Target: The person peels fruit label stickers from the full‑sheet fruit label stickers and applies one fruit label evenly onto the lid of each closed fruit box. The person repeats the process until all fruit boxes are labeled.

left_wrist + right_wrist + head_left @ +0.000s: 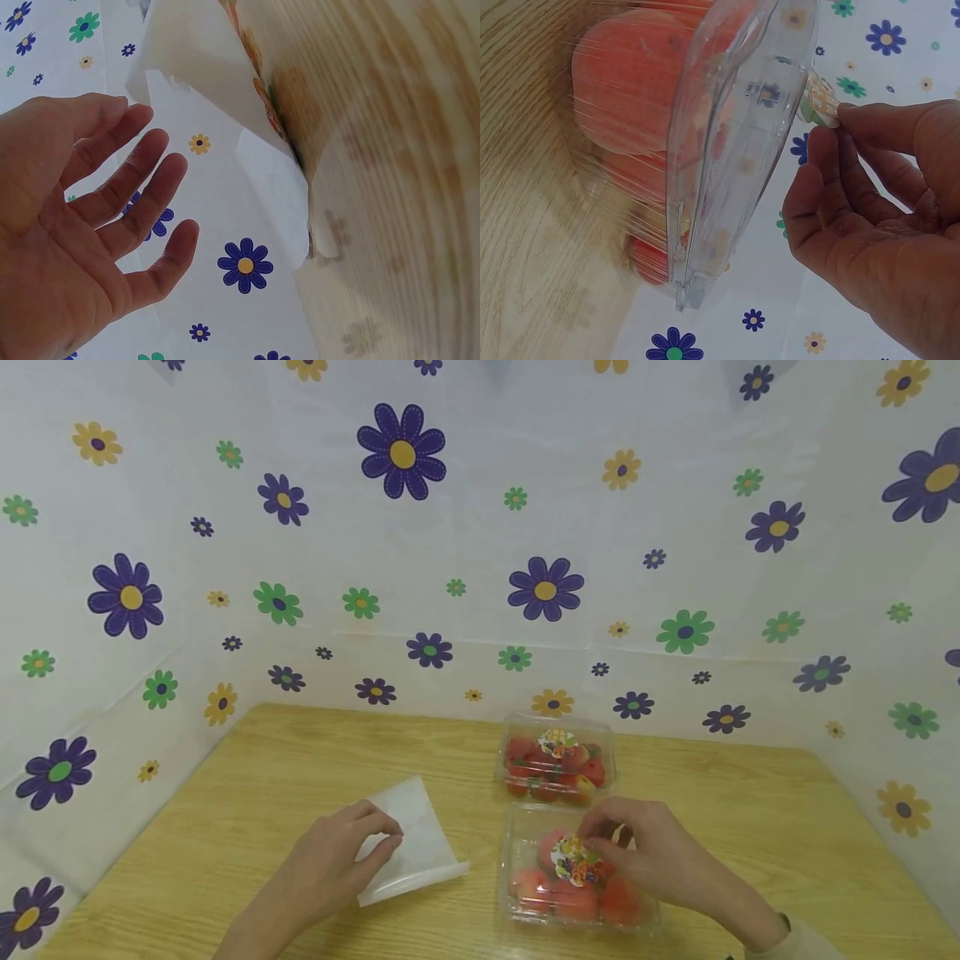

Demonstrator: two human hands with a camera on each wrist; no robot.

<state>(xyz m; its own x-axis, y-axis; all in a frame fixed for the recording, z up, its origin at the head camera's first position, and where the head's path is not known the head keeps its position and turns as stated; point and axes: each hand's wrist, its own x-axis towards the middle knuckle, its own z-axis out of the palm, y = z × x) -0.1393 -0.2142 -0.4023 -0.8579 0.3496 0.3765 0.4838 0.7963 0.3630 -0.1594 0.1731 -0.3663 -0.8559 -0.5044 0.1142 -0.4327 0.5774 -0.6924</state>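
My right hand [648, 847] pinches the edge of a round fruit-print sticker [576, 862] between thumb and fingertip. The sticker lies over the lid of the near clear plastic box [522, 835]; in the right wrist view, its pinched edge stands up off the lid [769, 161]. Pinkish-red round fruits [626, 86], like peaches, fill that closed box. My left hand [337, 860] hovers beside a white sticker sheet [420, 831], its fingers loosely bent and holding nothing in the left wrist view. One edge of the sheet curls up, and coloured print shows along it.
Behind the near box stands a second clear box [504, 768] of red fruits, with a similar round sticker [557, 743] on its lid. The wooden table [300, 760] meets flower-printed white sheeting [465, 527] at the back and sides.
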